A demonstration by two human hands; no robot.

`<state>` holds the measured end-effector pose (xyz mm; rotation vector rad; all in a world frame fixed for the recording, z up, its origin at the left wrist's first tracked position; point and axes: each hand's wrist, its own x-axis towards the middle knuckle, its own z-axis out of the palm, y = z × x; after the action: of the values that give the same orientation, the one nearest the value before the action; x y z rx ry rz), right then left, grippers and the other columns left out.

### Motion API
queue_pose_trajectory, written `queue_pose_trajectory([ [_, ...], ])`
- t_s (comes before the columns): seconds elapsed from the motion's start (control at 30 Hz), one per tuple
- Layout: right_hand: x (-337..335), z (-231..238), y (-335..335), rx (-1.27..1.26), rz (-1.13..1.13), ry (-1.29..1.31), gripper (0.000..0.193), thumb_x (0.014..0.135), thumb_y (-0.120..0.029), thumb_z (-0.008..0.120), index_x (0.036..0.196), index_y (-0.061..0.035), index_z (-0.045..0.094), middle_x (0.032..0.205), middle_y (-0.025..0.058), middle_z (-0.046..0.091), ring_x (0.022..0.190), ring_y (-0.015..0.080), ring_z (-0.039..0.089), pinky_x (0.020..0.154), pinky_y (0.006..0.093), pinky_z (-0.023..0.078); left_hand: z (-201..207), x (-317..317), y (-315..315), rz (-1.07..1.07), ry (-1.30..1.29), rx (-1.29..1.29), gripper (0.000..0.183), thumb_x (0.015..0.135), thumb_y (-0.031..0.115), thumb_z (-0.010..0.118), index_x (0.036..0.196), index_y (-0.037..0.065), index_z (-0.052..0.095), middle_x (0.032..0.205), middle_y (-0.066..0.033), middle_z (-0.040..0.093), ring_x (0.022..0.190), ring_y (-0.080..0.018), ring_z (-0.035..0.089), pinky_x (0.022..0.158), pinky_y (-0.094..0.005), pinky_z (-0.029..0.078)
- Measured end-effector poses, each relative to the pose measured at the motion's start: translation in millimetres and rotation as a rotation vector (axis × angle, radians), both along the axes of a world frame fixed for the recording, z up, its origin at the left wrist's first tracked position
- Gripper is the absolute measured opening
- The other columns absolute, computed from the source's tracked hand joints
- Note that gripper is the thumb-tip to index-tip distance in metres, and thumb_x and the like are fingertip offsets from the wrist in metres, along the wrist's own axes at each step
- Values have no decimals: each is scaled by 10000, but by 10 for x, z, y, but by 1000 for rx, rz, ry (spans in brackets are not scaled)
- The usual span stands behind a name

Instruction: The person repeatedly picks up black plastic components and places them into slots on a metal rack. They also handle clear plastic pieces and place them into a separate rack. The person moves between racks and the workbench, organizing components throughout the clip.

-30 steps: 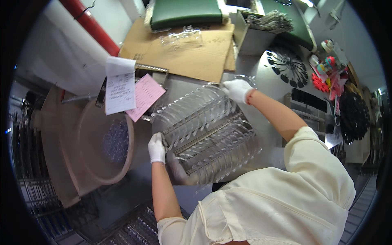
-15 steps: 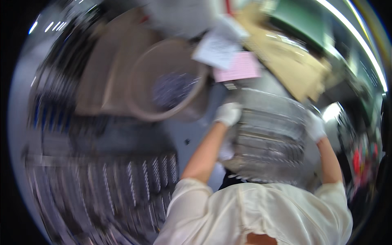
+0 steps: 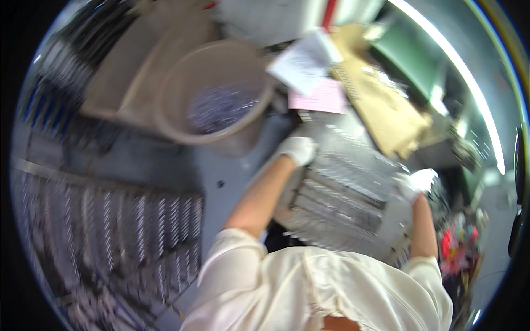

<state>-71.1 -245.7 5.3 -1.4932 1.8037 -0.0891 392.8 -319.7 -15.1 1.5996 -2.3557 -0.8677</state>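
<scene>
In front of me is a flat grey metal-looking rack point(image 3: 353, 171) with rows of small, shiny, clear-looking pieces across it; blur hides their exact kind. My left hand point(image 3: 298, 150), in a white glove, is closed at the rack's left edge. At its right edge, my right hand point(image 3: 411, 185), also gloved in white, grips with its fingers partly hidden and smeared. The near end of the rack lies close to my body. Just beyond it are a pink sheet point(image 3: 319, 97) and a white sheet with writing point(image 3: 303, 62).
A round beige tub point(image 3: 165, 113) holding small clear-purplish pieces stands at left. Similar racks point(image 3: 124, 226) with rows of pieces fill the lower left. Brown cardboard point(image 3: 381, 99) lies beyond the sheets, beside a green box-like thing point(image 3: 411, 55). Red and pink items point(image 3: 458, 243) sit at right.
The whole view has turned and shifted, so the tub and sheets appear further left. The rack now slants down to the right in view, with both hands still at its edges.
</scene>
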Motion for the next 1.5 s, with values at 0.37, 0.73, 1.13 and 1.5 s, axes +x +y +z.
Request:
queue_pose_trajectory([
  [0.37,250,215,157,148,-266,-287,216,1028,-179,547,1158,-48,660,787,89,722,631,145,679,507,307,507,-197,77,180,331,350,112,344,995,383,578,1054,96,757,1020,-220,726,996,-412,684,883,-473,531],
  [0.73,189,171,209,-350,560,74,246,1008,-149,549,1145,22,660,907,183,719,870,387,703,819,407,569,-396,273,114,290,526,189,335,991,339,627,912,29,729,726,-104,667,659,-214,626,649,-375,485],
  [1.13,606,-176,486,-647,-202,46,299,1041,-268,509,1014,-6,648,850,248,706,680,375,697,640,447,547,-140,82,264,297,148,-38,372,1016,360,553,1099,40,725,1019,-252,713,1002,-432,683,858,-496,519],
  [1.5,239,532,1139,40,537,339,462,887,-418,687,1166,-51,665,981,237,718,945,427,690,850,482,554,-204,-6,595,311,235,-170,453,897,258,627,1272,9,680,1071,-249,723,979,-379,712,879,-439,549],
])
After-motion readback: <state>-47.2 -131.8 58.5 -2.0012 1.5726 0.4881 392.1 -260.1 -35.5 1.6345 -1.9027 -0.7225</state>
